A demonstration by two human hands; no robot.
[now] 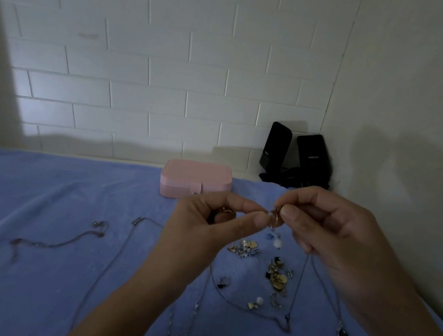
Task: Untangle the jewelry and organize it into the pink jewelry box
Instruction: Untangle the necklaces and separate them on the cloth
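Note:
Both my hands are raised above the blue cloth (19, 265), fingertips meeting on a small tangled piece of jewelry (275, 217) with pale beads hanging below it. My left hand (204, 224) pinches one side of it and also holds a ring-like piece in its palm. My right hand (327, 231) pinches the other side, and thin chains hang down from it. The pink jewelry box (195, 181) sits closed at the back of the cloth, just behind my left hand.
Loose earrings and charms (278, 275) lie in small heaps under my hands. Several thin chains (109, 260) stretch across the cloth, one ending in a dark pendant (343, 334). Two black speakers (296, 157) stand in the corner by the white brick wall.

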